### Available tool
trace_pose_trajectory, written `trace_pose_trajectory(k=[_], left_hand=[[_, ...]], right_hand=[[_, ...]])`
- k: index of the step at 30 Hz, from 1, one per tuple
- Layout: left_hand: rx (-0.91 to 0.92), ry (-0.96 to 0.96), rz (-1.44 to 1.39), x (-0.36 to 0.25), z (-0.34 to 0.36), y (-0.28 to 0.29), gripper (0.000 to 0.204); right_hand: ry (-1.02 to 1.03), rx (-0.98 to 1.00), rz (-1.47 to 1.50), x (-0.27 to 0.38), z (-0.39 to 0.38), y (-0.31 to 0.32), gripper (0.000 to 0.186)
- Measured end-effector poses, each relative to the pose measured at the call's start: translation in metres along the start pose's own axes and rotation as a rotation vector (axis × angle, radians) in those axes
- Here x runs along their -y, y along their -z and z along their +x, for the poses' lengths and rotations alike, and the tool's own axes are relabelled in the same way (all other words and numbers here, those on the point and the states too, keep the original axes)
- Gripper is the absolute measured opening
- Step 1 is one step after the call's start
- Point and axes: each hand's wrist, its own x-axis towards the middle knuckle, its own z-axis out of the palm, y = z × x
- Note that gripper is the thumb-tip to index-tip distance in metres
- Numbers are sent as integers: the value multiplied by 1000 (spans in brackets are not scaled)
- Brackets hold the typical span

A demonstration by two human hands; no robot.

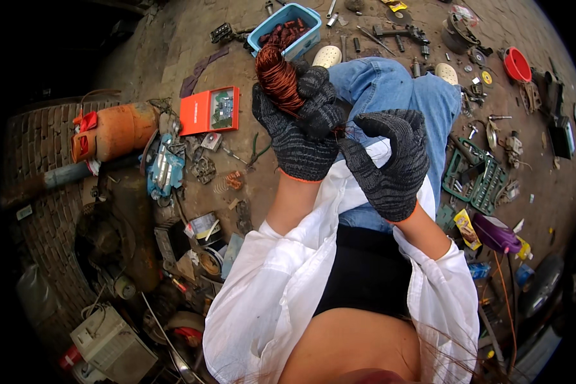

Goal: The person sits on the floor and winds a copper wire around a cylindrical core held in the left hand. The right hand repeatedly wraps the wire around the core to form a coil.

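A thick bundle of copper wire (pixel 278 80) rises from my left hand (pixel 301 128), which is closed around its lower part. Both hands wear dark grey knitted gloves with orange cuffs. My right hand (pixel 393 160) is just to the right, its thumb and fingertips pinched near thin loose wire ends (pixel 341 130) beside the left glove. Its fingertips partly hide what they grip; it looks like fine wire. Beyond the bundle stands a light blue plastic bin (pixel 308 43) with reddish-brown coils of wire inside.
On the left are a red box (pixel 197 112) with a circuit board, an orange gas cylinder (pixel 125 131) and piled scrap. To the right lie a green socket-tool case (pixel 475 176), a red bowl (pixel 517 64), a purple bottle (pixel 495 234) and scattered metal parts.
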Motion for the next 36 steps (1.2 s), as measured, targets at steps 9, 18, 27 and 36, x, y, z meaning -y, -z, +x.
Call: trace_pose_trajectory(k=[9,18,27,36], left_hand=[[4,19,-14,5,1,1,42],[-104,28,88,5,2,4,42],[-187,35,102,8,2,4,42],[-190,41,33,10,0,6,41]], right_hand=[[-71,102,105,-2,5,-1,22],[22,90,49,-3,-2,-2,20],[-36,68,151,-4,-7,-4,18],[-290,83,216,-6,-6,-2,16]])
